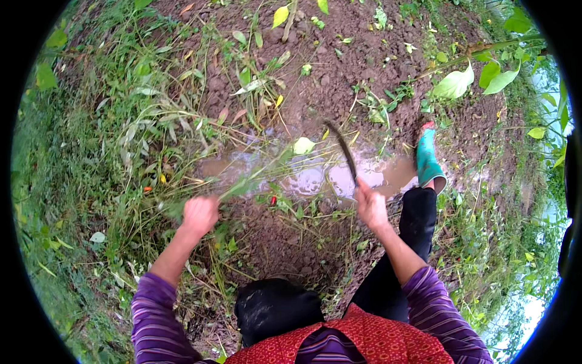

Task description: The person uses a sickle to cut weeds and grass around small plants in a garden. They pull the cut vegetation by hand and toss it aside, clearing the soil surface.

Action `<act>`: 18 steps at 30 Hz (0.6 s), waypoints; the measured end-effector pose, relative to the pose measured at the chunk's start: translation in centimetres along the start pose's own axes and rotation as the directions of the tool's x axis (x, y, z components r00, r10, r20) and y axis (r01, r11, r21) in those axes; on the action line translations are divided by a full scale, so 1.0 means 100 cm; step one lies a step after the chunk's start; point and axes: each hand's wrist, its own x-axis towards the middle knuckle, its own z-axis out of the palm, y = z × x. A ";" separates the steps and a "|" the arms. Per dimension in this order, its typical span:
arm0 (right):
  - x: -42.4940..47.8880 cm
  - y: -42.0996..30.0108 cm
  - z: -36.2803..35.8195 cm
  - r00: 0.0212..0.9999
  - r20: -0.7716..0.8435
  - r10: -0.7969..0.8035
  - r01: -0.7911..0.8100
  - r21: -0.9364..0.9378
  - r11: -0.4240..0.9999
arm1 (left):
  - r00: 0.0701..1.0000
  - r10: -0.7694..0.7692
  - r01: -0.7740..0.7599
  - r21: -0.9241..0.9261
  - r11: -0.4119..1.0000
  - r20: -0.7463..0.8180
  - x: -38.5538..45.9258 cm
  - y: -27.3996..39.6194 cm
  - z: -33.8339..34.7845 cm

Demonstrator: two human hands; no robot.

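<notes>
My left hand [200, 215] is closed around a bunch of green weed stems [254, 175], blurred by motion, that reaches up and right over a muddy puddle [304, 177]. My right hand [372, 207] grips the handle end of a sickle. Its dark, curved blade [342, 144] points up and slightly left above the puddle, its tip blurred. The two hands are well apart. Small red peppers [273, 200] lie near the puddle's lower edge.
A teal rubber boot [426, 154] on my leg stands at the puddle's right end. Weeds [109, 150] cover the left ground. A leafy branch [482, 49] overhangs the upper right. Wet brown soil [291, 241] lies before my bent knee.
</notes>
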 end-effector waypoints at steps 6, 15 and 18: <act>-0.008 -0.032 0.060 0.990 0.092 0.104 -0.118 0.164 0.979 | 0.887 -0.253 0.028 0.500 0.865 0.388 -0.041 -0.023 -0.044; -0.057 -0.060 0.077 0.972 0.227 -0.060 0.009 0.217 0.976 | 0.878 0.464 -0.411 0.311 0.857 -0.118 0.199 0.119 -0.025; -0.053 -0.045 0.065 0.976 0.193 -0.103 0.055 0.240 0.969 | 0.960 0.265 -0.205 0.407 0.890 -0.096 0.256 0.117 -0.001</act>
